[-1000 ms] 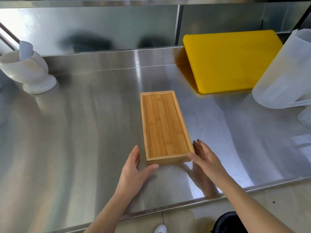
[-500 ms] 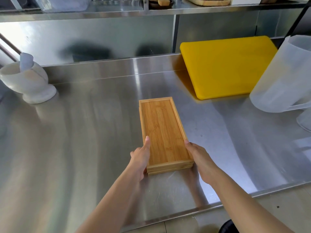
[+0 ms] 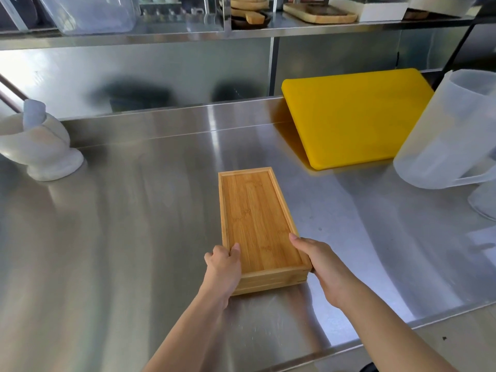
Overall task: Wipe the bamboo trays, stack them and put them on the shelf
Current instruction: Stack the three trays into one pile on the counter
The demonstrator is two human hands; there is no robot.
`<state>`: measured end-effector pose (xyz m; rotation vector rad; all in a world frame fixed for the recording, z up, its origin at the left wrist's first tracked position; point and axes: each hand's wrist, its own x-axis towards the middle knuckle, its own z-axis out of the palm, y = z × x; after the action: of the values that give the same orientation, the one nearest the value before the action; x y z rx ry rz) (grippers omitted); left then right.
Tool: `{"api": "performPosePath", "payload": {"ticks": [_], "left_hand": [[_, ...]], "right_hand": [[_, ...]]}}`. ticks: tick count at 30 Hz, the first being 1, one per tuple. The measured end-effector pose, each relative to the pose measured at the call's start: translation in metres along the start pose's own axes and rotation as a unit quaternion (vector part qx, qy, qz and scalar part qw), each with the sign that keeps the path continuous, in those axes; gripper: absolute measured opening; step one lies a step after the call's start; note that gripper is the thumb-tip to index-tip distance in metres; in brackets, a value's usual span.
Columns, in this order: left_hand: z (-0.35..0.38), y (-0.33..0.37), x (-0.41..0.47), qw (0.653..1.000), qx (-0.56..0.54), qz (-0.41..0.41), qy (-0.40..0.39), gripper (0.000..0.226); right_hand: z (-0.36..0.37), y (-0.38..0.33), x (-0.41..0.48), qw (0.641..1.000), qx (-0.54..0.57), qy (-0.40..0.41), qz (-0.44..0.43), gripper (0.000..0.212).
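A stack of rectangular bamboo trays (image 3: 257, 216) lies on the steel counter (image 3: 120, 237), long side pointing away from me. My left hand (image 3: 224, 267) grips the stack's near left edge, thumb over the rim. My right hand (image 3: 319, 261) clasps the near right edge, with its thumb on the rim. The stack's near end looks slightly raised off the counter. Above the counter runs a steel shelf (image 3: 295, 28).
A yellow cutting board (image 3: 354, 116) leans at the back right. A translucent plastic jug (image 3: 451, 132) stands at the right edge. A white mortar with pestle (image 3: 37, 146) sits at the left. The shelf holds wooden boards (image 3: 319, 12) and a clear plastic container (image 3: 88, 12).
Both hands moved from the stack's near end onto its long side edges and closed on it. My view tilted up, bringing the shelf into sight.
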<state>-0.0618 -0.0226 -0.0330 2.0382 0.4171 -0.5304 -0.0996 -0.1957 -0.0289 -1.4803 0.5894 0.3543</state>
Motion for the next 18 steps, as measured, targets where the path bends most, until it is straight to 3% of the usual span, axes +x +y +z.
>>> {"api": "performPosePath", "payload": {"ticks": [3,6,7,18], "left_hand": [[-0.005,0.004,-0.001,1.000,-0.021,-0.002,-0.017,0.052],[-0.007,0.007,-0.007,1.000,-0.027,0.001,-0.015,0.043],[-0.008,0.008,-0.009,1.000,-0.025,0.009,-0.011,0.040],[-0.054,0.064,-0.010,0.985,-0.122,0.109,0.046,0.029]], "right_hand": [[-0.003,-0.001,0.001,1.000,0.002,-0.010,-0.004,0.097],[0.003,0.000,0.000,0.997,0.071,-0.036,0.026,0.049],[0.005,0.000,-0.001,0.996,0.075,-0.036,0.028,0.042],[0.025,-0.064,0.021,0.997,0.003,0.010,-0.078,0.051]]}}
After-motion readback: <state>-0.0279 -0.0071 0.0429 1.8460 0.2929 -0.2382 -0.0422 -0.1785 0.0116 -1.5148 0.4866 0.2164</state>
